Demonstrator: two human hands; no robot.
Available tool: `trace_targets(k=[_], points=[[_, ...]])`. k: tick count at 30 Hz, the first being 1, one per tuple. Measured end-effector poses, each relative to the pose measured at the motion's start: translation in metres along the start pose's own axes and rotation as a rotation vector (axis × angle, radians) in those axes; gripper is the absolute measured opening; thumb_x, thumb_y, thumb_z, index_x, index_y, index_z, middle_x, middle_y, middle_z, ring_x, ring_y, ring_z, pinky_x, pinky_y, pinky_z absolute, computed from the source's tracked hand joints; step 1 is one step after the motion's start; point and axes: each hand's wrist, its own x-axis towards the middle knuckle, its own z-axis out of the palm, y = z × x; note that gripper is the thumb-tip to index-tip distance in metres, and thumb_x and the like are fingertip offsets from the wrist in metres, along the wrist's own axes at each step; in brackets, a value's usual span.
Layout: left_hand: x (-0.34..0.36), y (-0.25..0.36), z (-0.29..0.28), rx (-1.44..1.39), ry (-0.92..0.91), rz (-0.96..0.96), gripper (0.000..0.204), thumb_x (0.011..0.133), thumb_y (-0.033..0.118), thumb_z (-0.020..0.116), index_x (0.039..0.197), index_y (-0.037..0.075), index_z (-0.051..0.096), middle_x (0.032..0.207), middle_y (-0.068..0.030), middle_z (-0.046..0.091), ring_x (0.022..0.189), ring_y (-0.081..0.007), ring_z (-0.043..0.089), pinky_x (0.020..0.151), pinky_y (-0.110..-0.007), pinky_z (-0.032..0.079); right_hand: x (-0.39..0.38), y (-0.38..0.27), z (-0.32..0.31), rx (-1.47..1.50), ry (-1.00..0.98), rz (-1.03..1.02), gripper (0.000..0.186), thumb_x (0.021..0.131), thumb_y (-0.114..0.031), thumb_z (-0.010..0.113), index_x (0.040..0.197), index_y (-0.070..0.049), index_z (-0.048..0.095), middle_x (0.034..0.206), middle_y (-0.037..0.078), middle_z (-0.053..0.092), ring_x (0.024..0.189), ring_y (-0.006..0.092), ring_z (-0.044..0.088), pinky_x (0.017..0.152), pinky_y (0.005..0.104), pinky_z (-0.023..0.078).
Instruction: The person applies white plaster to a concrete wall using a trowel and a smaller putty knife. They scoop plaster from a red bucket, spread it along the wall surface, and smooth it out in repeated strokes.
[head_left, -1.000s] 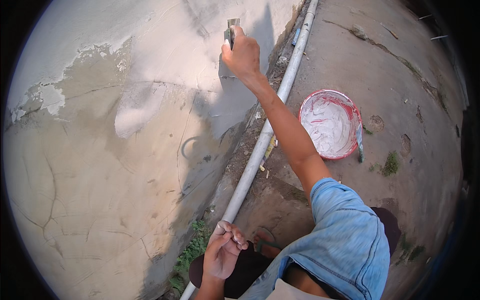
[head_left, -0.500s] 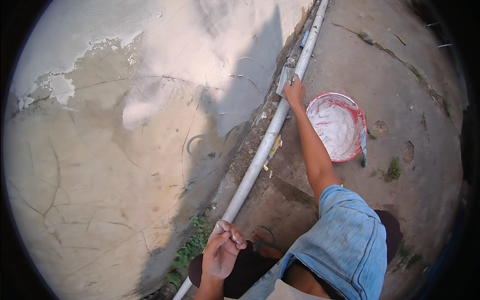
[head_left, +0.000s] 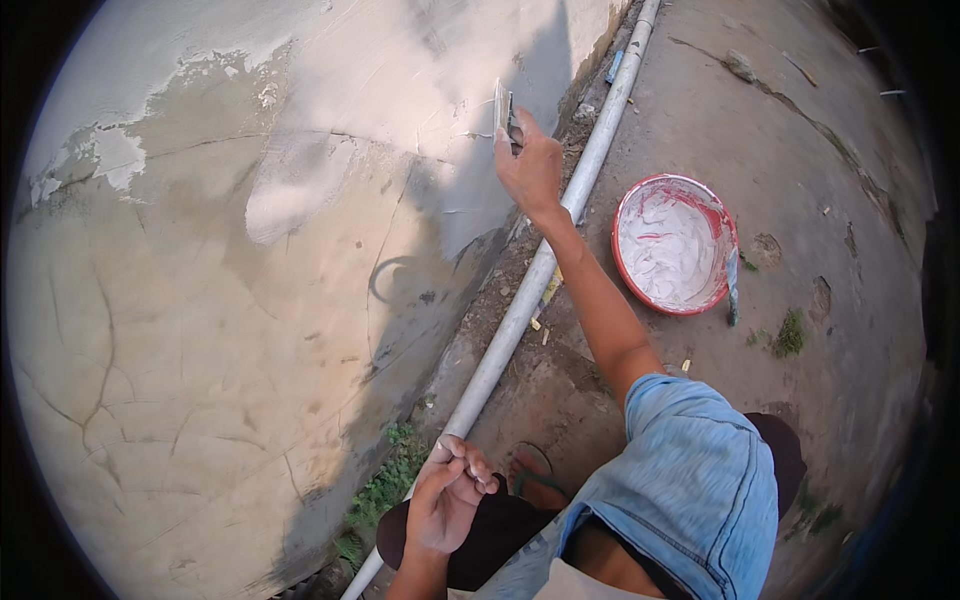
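My right hand [head_left: 535, 168] is closed around the handle of a plastering trowel [head_left: 501, 108]. The thin blade stands edge-on against the wall [head_left: 220, 330], at the border of the pale plastered patch in its upper part; whether it carries plaster is hard to see. My left hand [head_left: 447, 500] hovers by my knee near the pipe, palm up, with fingers loosely curled and nothing in the palm. White smears mark its fingertips. Right of my right forearm, a red bucket [head_left: 622, 256] holds white plaster paste, unevenly scooped.
A long grey-white pipe [head_left: 520, 310] runs along the foot of the wall, between it and the concrete ground [head_left: 800, 190]. A paint-stained tool [head_left: 733, 288] leans at the bucket's right side. Weeds [head_left: 385, 480] grow by the wall base. My sandalled foot [head_left: 535, 478] is beside the pipe.
My right hand has carried the trowel from over the pipe up and left to the wall surface. My left hand stays in nearly the same place. The view has shifted slightly.
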Motion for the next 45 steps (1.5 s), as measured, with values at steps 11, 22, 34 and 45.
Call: trace_targets(k=[11, 22, 34, 45], points=[[0.014, 0.004, 0.003, 0.013, 0.013, -0.005, 0.012, 0.093, 0.016, 0.057, 0.102, 0.012, 0.05, 0.087, -0.0036, 0.052, 0.084, -0.017, 0.051, 0.073, -0.032, 0.044, 0.041, 0.018, -0.048, -0.056, 0.233, -0.157, 0.032, 0.087, -0.012, 0.059, 0.119, -0.007, 0.063, 0.077, 0.021, 0.068, 0.07, 0.0362, 0.068, 0.063, 0.0421, 0.052], [0.02, -0.005, 0.012, 0.034, 0.019, -0.048, 0.015, 0.092, 0.015, 0.057, 0.102, 0.011, 0.048, 0.089, -0.0057, 0.052, 0.085, -0.0171, 0.053, 0.076, -0.033, 0.046, -0.014, -0.019, 0.029, -0.013, 0.148, -0.543, 0.051, 0.079, -0.002, 0.063, 0.129, -0.008, 0.058, 0.092, 0.018, 0.071, 0.065, 0.0313, 0.068, 0.057, 0.0402, 0.051], [0.012, -0.004, 0.015, 0.011, -0.003, -0.014, 0.015, 0.093, 0.014, 0.056, 0.103, 0.01, 0.047, 0.09, -0.0064, 0.052, 0.085, -0.0171, 0.052, 0.076, -0.033, 0.045, 0.121, 0.099, -0.041, -0.362, 0.165, -0.034, 0.035, 0.088, -0.019, 0.059, 0.12, -0.005, 0.062, 0.086, 0.021, 0.07, 0.082, 0.0388, 0.068, 0.075, 0.0434, 0.051], [0.017, -0.004, 0.019, 0.052, 0.022, -0.025, 0.013, 0.092, 0.015, 0.057, 0.102, 0.011, 0.05, 0.087, -0.004, 0.052, 0.084, -0.0166, 0.051, 0.072, -0.032, 0.045, -0.073, -0.072, 0.007, -0.075, -0.081, -0.558, 0.05, 0.077, 0.0, 0.066, 0.127, -0.009, 0.062, 0.115, 0.013, 0.069, 0.065, 0.019, 0.069, 0.057, 0.0286, 0.053]])
